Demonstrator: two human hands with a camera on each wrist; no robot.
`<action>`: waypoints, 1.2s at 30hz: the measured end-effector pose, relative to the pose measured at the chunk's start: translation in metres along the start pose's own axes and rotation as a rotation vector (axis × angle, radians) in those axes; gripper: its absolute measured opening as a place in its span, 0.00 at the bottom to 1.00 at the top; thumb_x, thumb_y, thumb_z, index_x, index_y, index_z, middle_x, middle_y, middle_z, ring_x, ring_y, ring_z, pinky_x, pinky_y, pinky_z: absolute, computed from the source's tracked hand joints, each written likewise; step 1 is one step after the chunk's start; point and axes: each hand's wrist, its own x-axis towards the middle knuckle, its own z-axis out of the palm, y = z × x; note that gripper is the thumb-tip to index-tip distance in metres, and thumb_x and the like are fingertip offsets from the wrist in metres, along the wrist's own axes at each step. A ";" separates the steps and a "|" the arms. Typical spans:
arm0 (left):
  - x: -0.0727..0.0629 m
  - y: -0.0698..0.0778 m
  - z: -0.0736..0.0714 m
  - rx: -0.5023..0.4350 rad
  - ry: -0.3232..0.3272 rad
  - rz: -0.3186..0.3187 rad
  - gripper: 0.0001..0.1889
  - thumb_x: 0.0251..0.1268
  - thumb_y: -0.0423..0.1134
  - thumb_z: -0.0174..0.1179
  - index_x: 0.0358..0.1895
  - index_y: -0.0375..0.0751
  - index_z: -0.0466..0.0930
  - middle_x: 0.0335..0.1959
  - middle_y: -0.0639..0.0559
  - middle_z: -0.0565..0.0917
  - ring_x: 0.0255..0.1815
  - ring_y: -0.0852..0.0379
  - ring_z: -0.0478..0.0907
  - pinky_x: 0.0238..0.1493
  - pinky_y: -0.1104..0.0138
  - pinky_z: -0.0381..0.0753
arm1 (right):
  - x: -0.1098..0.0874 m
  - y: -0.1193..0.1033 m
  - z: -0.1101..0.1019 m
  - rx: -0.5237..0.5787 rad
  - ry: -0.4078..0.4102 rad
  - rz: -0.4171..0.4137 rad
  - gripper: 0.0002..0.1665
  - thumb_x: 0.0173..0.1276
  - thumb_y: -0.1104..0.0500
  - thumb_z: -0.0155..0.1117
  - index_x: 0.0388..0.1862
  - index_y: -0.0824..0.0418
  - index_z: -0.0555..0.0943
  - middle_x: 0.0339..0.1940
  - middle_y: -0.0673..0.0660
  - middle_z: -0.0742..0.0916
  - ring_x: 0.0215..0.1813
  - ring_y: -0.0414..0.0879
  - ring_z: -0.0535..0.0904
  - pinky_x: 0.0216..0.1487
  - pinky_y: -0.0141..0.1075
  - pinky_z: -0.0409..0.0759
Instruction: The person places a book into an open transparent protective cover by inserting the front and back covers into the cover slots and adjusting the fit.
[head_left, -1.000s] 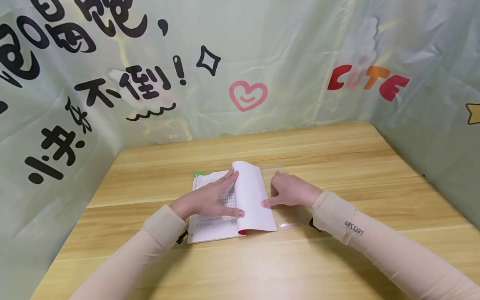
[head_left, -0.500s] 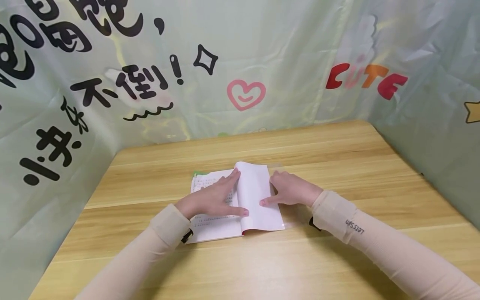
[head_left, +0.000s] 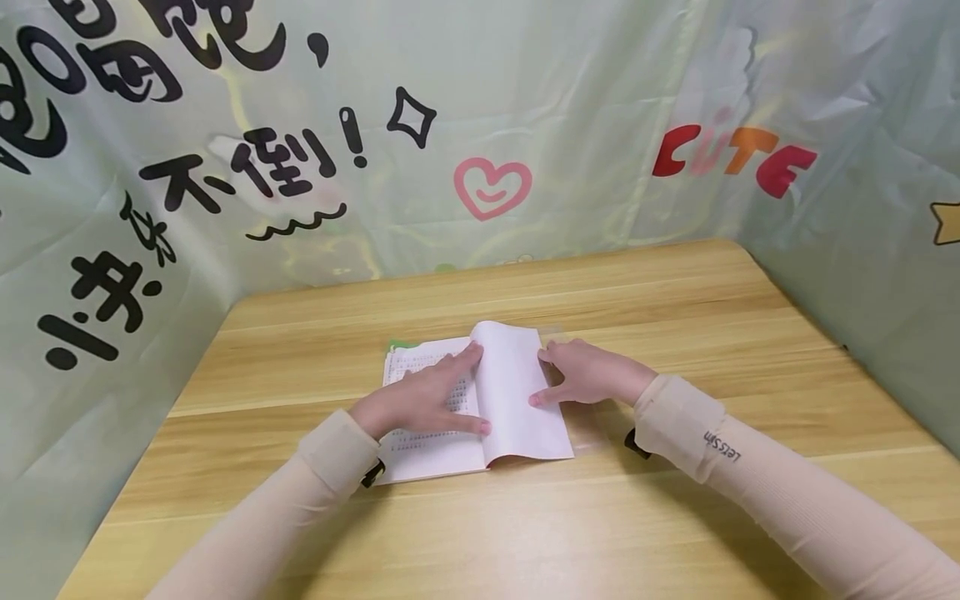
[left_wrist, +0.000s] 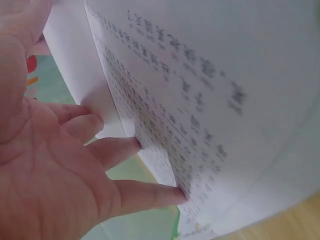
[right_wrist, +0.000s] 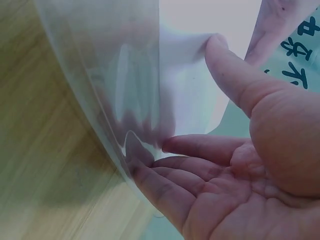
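A book lies open on the wooden table (head_left: 480, 533). Its left side is a printed page (head_left: 408, 454); on the right a blank white leaf (head_left: 513, 367) bulges up near the spine. My left hand (head_left: 427, 402) spreads over the book, fingertips and thumb pressing along the fold; fingertips touch the print in the left wrist view. A clear plastic sheet (right_wrist: 107, 65) extends past the leaf's right edge. My right hand (head_left: 592, 372) is at that edge, its thumb (right_wrist: 230, 67) on the white leaf and its extended fingers (right_wrist: 185, 172) against the plastic.
A green edge (head_left: 403, 344) shows at the book's top left corner. Behind and beside the table hangs a pale printed curtain (head_left: 585, 125). Black wrist straps show under both sleeves (head_left: 341, 454).
The white leaf has swung further right and lies wider, covering more of the plastic. The red beneath its lower edge has gone from view. My right hand has shifted slightly right.
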 end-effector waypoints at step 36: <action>0.025 0.020 0.017 0.182 -0.018 -0.171 0.63 0.56 0.85 0.61 0.90 0.63 0.42 0.92 0.63 0.39 0.91 0.30 0.36 0.65 0.09 0.44 | 0.002 0.043 -0.012 0.423 0.209 0.091 0.35 0.82 0.51 0.64 0.79 0.67 0.71 0.76 0.73 0.78 0.78 0.67 0.74 0.77 0.60 0.75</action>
